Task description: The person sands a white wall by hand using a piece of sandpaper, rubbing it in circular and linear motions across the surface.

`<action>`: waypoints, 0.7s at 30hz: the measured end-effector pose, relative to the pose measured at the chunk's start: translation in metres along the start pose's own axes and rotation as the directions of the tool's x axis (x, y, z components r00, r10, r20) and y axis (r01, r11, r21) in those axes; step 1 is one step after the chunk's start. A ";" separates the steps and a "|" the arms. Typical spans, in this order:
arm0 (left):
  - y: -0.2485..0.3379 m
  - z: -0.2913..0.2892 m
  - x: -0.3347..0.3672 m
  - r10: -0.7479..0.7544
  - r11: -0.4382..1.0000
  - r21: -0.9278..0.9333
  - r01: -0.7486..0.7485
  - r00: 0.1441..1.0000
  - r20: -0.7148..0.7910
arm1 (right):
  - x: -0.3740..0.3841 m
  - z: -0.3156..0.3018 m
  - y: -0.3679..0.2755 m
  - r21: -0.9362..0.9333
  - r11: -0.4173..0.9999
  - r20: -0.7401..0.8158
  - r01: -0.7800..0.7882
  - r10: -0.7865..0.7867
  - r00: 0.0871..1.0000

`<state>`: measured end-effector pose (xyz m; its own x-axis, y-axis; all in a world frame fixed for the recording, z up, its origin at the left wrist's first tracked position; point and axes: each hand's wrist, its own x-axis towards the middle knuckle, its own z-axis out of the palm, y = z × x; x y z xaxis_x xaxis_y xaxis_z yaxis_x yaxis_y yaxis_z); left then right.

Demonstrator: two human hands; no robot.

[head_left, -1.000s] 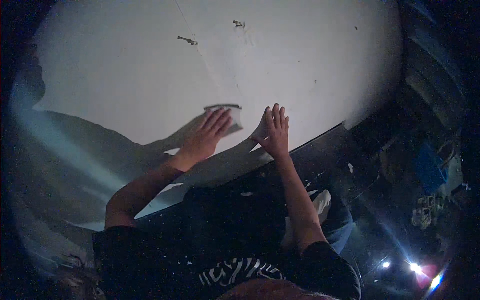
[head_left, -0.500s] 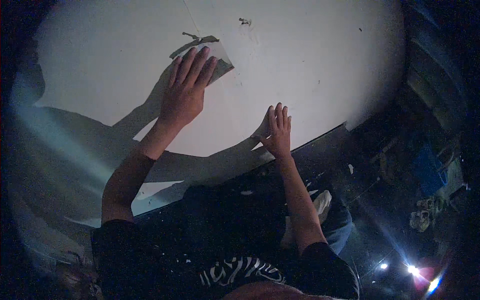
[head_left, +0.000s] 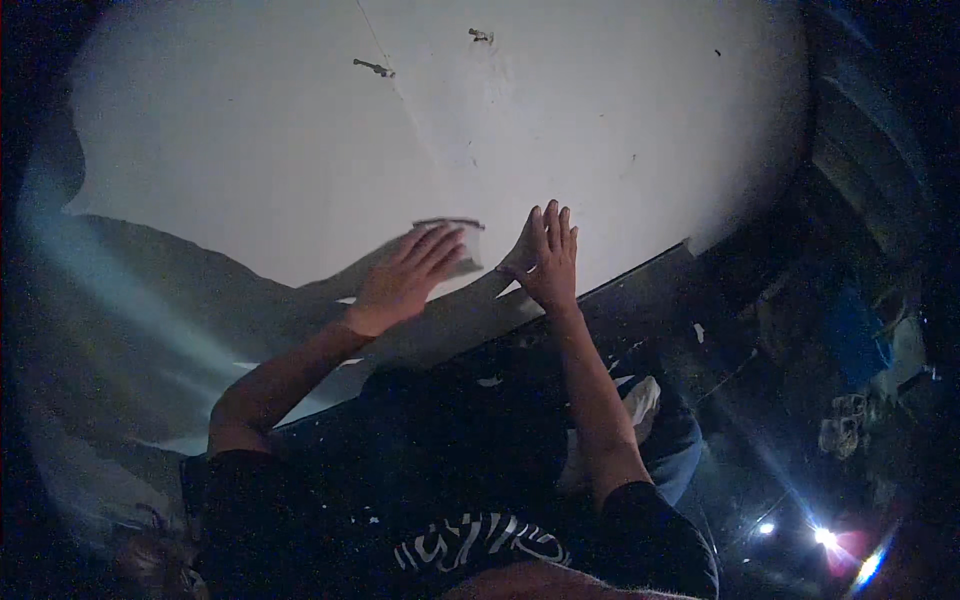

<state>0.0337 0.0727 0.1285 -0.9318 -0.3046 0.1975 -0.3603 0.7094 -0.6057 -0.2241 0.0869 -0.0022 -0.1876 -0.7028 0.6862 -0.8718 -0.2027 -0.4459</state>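
My left hand lies with its fingers stretched over a small rectangular grey sheet, pressing it against a broad white panel. Dark along its far edge, the sheet looks like sandpaper, but blur hides its exact kind. The thumb is hidden. To the right, my right hand rests at the panel's near edge, fingers extended and thumb apart, with nothing in it. Both arms throw dark shadows over the panel.
A thin seam runs down the panel past a dark mark; another blemish is close by. The panel's near edge slants in front of me. At right are a blue object and bright lights low down.
My left hand has slid nearer to me and to the right, and the grey sheet has travelled with it. My right hand has hardly moved.
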 end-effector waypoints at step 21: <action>0.017 0.010 -0.003 -0.089 0.996 -0.026 0.089 0.996 -0.020 | 0.000 0.000 0.000 -0.043 0.999 -0.005 -0.005 0.005 1.000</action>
<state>0.0310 0.0793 0.1100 -0.8966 -0.3538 0.2664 -0.4427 0.6958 -0.5656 -0.2241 0.0871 -0.0016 -0.1938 -0.7006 0.6868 -0.8896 -0.1696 -0.4240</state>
